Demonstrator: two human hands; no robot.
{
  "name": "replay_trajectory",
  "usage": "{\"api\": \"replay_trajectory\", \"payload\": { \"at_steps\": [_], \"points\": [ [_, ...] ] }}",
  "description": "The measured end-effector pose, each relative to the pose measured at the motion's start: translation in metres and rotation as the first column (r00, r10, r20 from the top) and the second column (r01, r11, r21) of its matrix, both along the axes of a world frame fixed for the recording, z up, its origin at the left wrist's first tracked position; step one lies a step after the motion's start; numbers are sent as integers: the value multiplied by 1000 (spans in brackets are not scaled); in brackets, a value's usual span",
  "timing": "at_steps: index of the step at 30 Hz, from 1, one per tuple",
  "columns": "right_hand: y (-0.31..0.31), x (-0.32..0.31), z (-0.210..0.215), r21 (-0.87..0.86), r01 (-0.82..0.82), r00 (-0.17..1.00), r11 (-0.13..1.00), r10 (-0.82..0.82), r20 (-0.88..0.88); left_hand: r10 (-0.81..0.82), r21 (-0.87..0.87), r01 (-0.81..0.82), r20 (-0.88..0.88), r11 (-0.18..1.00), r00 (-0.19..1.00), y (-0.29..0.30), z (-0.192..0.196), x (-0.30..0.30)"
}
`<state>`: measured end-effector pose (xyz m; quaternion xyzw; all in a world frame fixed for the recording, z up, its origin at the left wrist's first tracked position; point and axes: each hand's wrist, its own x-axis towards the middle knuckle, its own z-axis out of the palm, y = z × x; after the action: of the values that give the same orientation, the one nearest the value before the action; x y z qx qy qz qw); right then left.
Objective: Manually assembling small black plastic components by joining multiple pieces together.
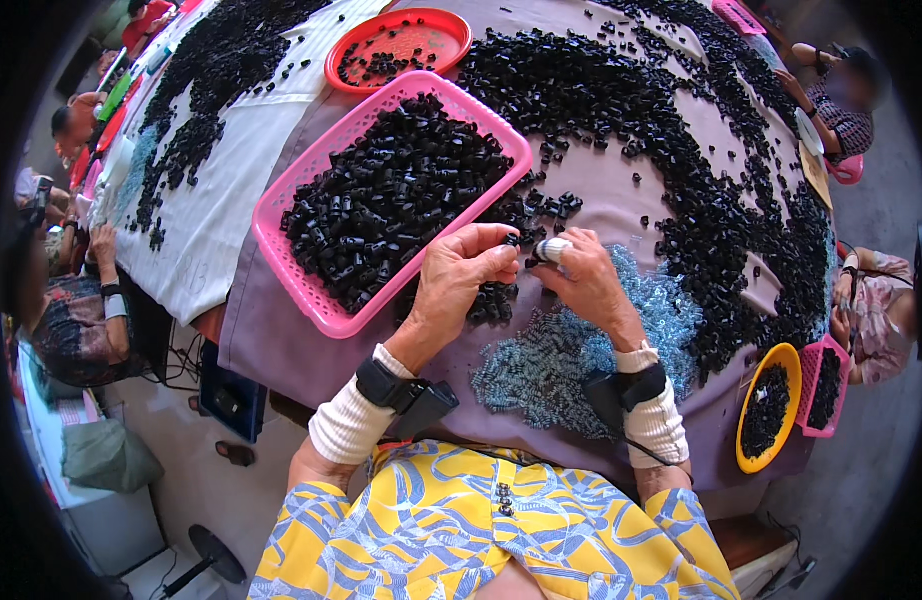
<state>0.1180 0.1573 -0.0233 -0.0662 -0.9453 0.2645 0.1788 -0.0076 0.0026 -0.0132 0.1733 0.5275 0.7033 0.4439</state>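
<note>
My left hand [451,285] pinches a small black plastic part [512,240] between thumb and fingertips. Close beside it, my right hand [589,283] has its fingers curled in, with another small dark piece [531,263] at the fingertips. A white wrap [554,250] covers one finger of the right hand. To the left stands a pink basket [293,285] heaped with black plastic parts [381,190]. Under and beyond my hands lie loose black parts [551,207]. A pile of small, pale-blue, coil-like pieces [541,370] spreads by my right wrist.
Black parts [581,90] cover much of the cloth-topped table [606,190]. A red tray [461,38] sits beyond the basket. At right are a yellow tray [747,425] and a second pink basket [809,405]. Other people [76,310] sit around the table's sides.
</note>
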Motion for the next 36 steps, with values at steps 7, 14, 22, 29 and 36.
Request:
{"api": "replay_trajectory", "payload": {
  "at_steps": [7,14,22,29,36],
  "points": [
    [-15,-1,32,-1,117,952,993,-112,-286,-10,33,9,25,999,1000,4,7,11],
    [-24,0,48,154,119,961,981,-75,-265,2,78,-1,-11,997,1000,7,12,14],
    [-15,3,42,-144,35,956,989,-75,-284,-66,143,67,-11,988,998,8,13,12],
    [-14,-2,43,-99,-2,929,995,-35,-368,-99,148,87,81,985,992,9,16,11],
    [-16,-1,43,-68,16,925,998,-41,-377,-116,200,81,171,977,978,12,15,11]
  ]
}}
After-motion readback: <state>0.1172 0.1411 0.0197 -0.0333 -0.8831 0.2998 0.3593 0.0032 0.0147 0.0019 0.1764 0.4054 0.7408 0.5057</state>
